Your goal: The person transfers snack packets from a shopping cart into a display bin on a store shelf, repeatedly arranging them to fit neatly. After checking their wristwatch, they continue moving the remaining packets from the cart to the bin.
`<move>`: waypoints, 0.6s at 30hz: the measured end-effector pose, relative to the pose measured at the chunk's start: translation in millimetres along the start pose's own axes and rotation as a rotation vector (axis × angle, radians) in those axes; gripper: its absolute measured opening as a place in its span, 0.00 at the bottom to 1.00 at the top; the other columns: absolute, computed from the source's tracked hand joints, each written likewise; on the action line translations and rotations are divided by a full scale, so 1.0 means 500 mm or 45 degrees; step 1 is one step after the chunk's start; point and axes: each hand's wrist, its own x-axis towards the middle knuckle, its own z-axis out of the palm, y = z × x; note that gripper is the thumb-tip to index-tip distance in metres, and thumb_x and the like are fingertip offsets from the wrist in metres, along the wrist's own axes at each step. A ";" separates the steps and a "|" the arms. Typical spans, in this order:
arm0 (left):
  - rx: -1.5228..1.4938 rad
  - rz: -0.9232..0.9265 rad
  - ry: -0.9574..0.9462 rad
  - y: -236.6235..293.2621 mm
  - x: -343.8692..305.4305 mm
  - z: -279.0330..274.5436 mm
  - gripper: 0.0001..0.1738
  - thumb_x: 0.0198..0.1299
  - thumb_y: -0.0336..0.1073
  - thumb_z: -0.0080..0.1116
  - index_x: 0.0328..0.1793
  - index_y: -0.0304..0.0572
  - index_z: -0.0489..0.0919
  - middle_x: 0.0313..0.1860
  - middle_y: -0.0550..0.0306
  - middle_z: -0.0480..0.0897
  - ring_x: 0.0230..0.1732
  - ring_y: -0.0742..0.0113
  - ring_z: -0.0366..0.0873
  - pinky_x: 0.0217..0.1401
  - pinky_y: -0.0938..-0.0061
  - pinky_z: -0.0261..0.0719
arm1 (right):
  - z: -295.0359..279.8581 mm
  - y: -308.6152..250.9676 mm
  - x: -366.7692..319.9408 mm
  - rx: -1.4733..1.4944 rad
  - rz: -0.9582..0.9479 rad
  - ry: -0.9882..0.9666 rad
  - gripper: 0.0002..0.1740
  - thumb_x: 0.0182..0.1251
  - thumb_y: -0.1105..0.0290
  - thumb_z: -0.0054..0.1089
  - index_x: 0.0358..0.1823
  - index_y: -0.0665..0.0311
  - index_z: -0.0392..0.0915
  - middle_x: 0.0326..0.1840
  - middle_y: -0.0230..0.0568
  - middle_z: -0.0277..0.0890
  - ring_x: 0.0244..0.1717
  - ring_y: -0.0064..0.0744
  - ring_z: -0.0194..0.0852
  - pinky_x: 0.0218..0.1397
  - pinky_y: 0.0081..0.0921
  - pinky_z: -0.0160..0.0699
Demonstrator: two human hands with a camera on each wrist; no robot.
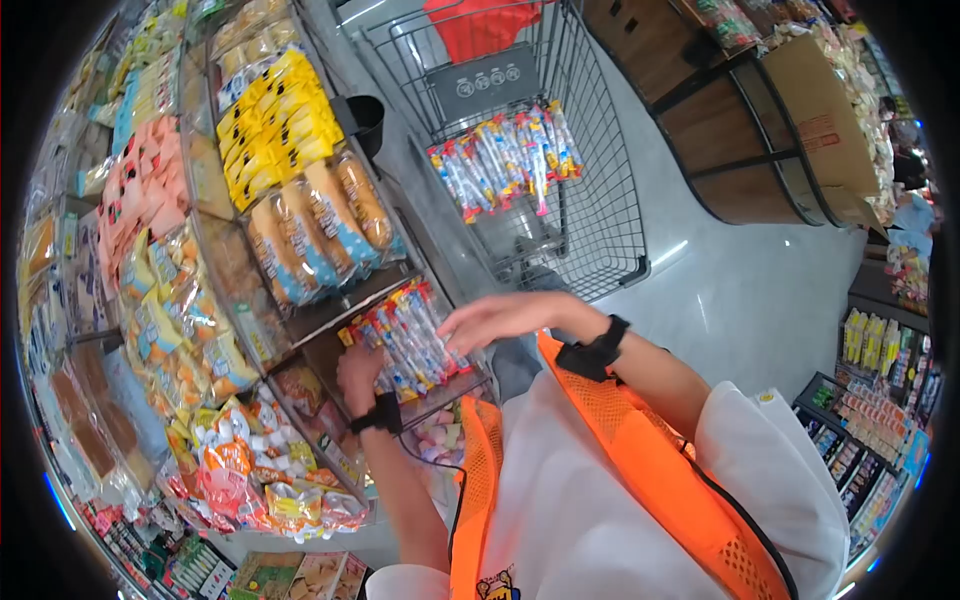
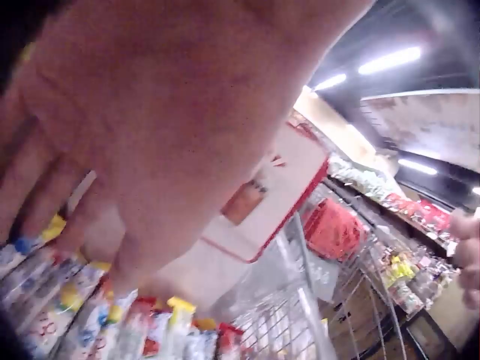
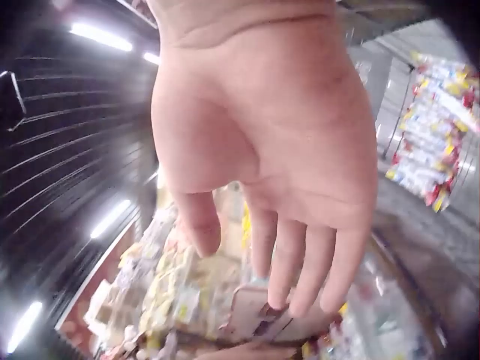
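Note:
A row of slim, clear-wrapped sticks with red, yellow and blue ends [image 1: 405, 338] lies in a shelf compartment in front of the person. At the row's left end is the left hand [image 1: 358, 378], its fingers reaching down onto the packets. The left wrist view shows those fingers right at the tops of the wrapped sticks [image 2: 172, 326]. Over the row's right end hovers the right hand [image 1: 515, 318], palm facing down. Its fingers [image 3: 292, 259] are straight and hold nothing in the right wrist view.
A wire shopping cart [image 1: 610, 170] stands beyond the shelf, with a pile of similar wrapped sticks [image 1: 510, 160] and a red item [image 1: 485, 25] in it. Bagged breads [image 1: 325, 225] and yellow packets [image 1: 275, 125] fill the neighbouring shelf sections. A wooden display stand [image 1: 720, 130] is at the right.

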 end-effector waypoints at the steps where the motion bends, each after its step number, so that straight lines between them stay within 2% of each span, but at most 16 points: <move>1: -0.174 -0.083 -0.172 0.044 -0.039 -0.032 0.27 0.62 0.55 0.63 0.52 0.38 0.84 0.43 0.44 0.88 0.39 0.54 0.88 0.44 0.61 0.87 | -0.033 -0.026 -0.051 -0.018 0.021 0.170 0.29 0.76 0.52 0.57 0.72 0.59 0.71 0.68 0.36 0.75 0.69 0.27 0.71 0.69 0.30 0.71; 2: -0.343 -0.168 -0.344 0.084 -0.065 -0.056 0.27 0.67 0.56 0.59 0.48 0.36 0.87 0.41 0.47 0.89 0.35 0.59 0.88 0.39 0.64 0.87 | -0.075 -0.015 -0.085 -0.013 -0.016 0.417 0.29 0.75 0.53 0.58 0.71 0.59 0.72 0.67 0.35 0.76 0.69 0.27 0.71 0.69 0.30 0.71; 3: -0.433 -0.046 -0.469 0.117 -0.075 -0.070 0.26 0.68 0.54 0.58 0.45 0.33 0.86 0.39 0.48 0.89 0.31 0.61 0.87 0.35 0.67 0.86 | -0.125 0.012 -0.112 0.023 -0.090 0.652 0.28 0.75 0.53 0.58 0.69 0.60 0.74 0.65 0.32 0.78 0.68 0.27 0.72 0.69 0.30 0.71; 5: -0.614 0.190 -0.719 0.179 -0.086 -0.087 0.27 0.72 0.51 0.56 0.39 0.27 0.84 0.35 0.50 0.88 0.24 0.66 0.85 0.27 0.73 0.85 | -0.239 0.089 -0.139 0.010 -0.060 1.113 0.29 0.71 0.54 0.61 0.67 0.63 0.75 0.62 0.38 0.80 0.65 0.30 0.75 0.66 0.29 0.73; 6: -0.562 0.203 -0.712 0.223 -0.086 -0.096 0.26 0.73 0.50 0.55 0.40 0.28 0.84 0.35 0.52 0.88 0.25 0.68 0.84 0.29 0.73 0.84 | -0.299 0.134 -0.148 -0.068 -0.034 1.294 0.29 0.69 0.55 0.62 0.66 0.65 0.75 0.60 0.42 0.81 0.63 0.30 0.77 0.64 0.29 0.74; 9: -0.557 0.403 -0.611 0.379 -0.071 -0.107 0.25 0.73 0.50 0.56 0.39 0.29 0.84 0.35 0.54 0.88 0.25 0.68 0.84 0.29 0.75 0.83 | -0.422 0.192 -0.171 -0.086 0.092 1.421 0.33 0.65 0.55 0.64 0.66 0.69 0.73 0.60 0.51 0.80 0.62 0.40 0.79 0.65 0.31 0.75; 12: -0.654 0.455 -0.589 0.527 -0.028 -0.077 0.21 0.73 0.48 0.55 0.49 0.33 0.83 0.42 0.54 0.88 0.34 0.69 0.87 0.32 0.77 0.82 | -0.500 0.218 -0.178 -0.467 0.337 1.499 0.39 0.62 0.52 0.66 0.68 0.71 0.70 0.61 0.59 0.78 0.64 0.50 0.77 0.67 0.37 0.74; 15: -0.958 0.417 -0.600 0.646 0.069 0.014 0.21 0.71 0.47 0.58 0.55 0.34 0.82 0.43 0.54 0.88 0.41 0.68 0.87 0.40 0.75 0.83 | -0.594 0.255 -0.155 -0.577 0.489 1.419 0.45 0.56 0.51 0.69 0.71 0.71 0.66 0.64 0.60 0.74 0.67 0.54 0.72 0.70 0.39 0.70; 16: -1.091 0.392 -0.597 0.673 0.117 0.051 0.22 0.69 0.47 0.60 0.56 0.34 0.81 0.43 0.53 0.88 0.44 0.68 0.87 0.44 0.74 0.83 | -0.618 0.255 -0.146 -0.509 0.443 1.410 0.45 0.57 0.52 0.68 0.73 0.70 0.64 0.66 0.62 0.72 0.68 0.56 0.71 0.71 0.41 0.70; 18: -0.836 0.426 -0.384 0.690 0.259 0.168 0.26 0.66 0.48 0.63 0.61 0.34 0.79 0.49 0.48 0.86 0.51 0.59 0.85 0.51 0.67 0.82 | -0.681 0.242 -0.119 -0.581 0.403 1.470 0.46 0.56 0.51 0.69 0.72 0.70 0.64 0.67 0.64 0.71 0.69 0.57 0.70 0.72 0.41 0.69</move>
